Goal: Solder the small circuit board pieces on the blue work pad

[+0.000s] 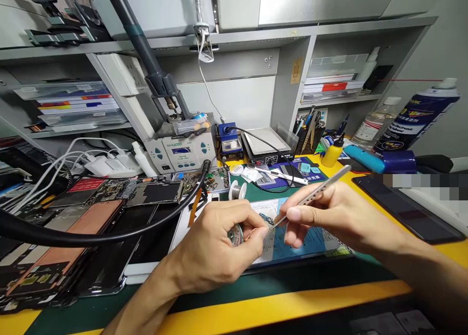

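My right hand (329,213) pinches a pair of metal tweezers (314,191), their tip pointing down-left at a small circuit board part (268,221) on an opened phone (292,237). My left hand (215,247) rests on the phone's left side, fingers curled and pinched around a small round part (236,235) beside the tweezers' tip. The phone lies on a green mat (292,271).
Several dismantled phones and boards (91,218) lie at the left, with a black hose (109,235) arching over them. A soldering station (181,152), hot plate (265,145), solder spool (237,190), yellow bottle (332,154) and spray can (417,118) stand behind. A dark phone (405,208) lies at the right.
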`<state>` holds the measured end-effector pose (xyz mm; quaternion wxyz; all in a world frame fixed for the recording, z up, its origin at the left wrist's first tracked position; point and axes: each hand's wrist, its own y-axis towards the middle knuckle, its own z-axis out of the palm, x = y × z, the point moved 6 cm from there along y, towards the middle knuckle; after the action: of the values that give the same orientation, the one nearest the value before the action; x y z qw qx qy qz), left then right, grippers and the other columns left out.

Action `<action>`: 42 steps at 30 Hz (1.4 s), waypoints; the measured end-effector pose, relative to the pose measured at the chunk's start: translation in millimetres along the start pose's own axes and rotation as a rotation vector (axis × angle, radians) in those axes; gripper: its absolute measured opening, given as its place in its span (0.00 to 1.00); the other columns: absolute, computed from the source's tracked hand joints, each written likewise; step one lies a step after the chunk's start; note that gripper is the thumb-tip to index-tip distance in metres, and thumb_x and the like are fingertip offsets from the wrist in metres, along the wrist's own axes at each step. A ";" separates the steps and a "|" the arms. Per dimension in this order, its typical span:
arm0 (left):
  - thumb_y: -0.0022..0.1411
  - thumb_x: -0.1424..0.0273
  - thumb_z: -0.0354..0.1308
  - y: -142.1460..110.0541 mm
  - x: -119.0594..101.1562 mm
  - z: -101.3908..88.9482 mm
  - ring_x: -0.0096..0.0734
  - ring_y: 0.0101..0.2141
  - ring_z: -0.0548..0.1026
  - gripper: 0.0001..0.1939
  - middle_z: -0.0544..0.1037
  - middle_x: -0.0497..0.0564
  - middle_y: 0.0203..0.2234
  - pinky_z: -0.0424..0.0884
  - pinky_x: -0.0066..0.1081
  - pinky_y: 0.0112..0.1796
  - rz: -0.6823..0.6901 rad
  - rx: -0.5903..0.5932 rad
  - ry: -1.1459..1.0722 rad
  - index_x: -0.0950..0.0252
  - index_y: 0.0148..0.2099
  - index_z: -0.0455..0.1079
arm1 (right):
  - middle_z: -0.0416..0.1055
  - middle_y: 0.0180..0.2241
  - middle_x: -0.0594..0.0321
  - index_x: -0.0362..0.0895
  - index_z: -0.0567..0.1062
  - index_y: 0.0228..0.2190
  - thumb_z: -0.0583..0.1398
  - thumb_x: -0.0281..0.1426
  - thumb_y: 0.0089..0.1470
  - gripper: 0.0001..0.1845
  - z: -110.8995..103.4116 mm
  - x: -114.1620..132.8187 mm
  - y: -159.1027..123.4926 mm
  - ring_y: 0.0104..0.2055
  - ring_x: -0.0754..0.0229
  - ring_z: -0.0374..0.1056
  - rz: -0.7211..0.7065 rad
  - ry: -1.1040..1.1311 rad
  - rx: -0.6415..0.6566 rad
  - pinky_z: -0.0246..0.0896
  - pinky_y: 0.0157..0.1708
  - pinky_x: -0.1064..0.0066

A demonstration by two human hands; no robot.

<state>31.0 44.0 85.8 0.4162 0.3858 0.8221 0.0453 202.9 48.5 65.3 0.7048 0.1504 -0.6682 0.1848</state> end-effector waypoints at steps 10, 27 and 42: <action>0.62 0.75 0.59 -3.7 -4.4 0.6 0.20 0.24 0.69 0.07 0.75 0.45 0.23 0.64 0.23 0.29 -0.041 -0.029 -0.126 0.67 0.30 0.74 | 0.83 0.30 0.56 0.36 0.82 0.32 0.70 0.27 0.52 0.06 5.4 -23.6 11.3 0.24 0.61 0.80 0.277 0.505 0.141 0.77 0.25 0.77; 0.61 0.69 0.61 -6.0 37.7 6.9 0.17 0.16 0.56 0.10 0.63 0.39 0.12 0.54 0.23 0.20 -0.528 -0.195 -0.637 0.66 0.27 0.69 | 0.77 0.54 0.51 0.42 0.76 0.54 0.55 0.22 0.62 0.21 26.4 5.1 -45.0 0.47 0.55 0.79 -1.058 -1.372 -0.085 0.76 0.42 0.72; 0.60 0.69 0.61 -6.2 37.2 13.5 0.16 0.14 0.55 0.12 0.61 0.39 0.11 0.50 0.23 0.18 -0.574 -0.141 -0.763 0.66 0.26 0.67 | 0.70 0.61 0.52 0.40 0.72 0.58 0.46 0.25 0.64 0.26 34.7 -2.7 -48.1 0.61 0.54 0.69 -1.040 -1.487 -0.042 0.71 0.54 0.68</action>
<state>23.7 61.4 50.4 0.7090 0.1034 0.6789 -0.1603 194.2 -10.2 66.5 0.0889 0.5009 -0.8018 -0.3136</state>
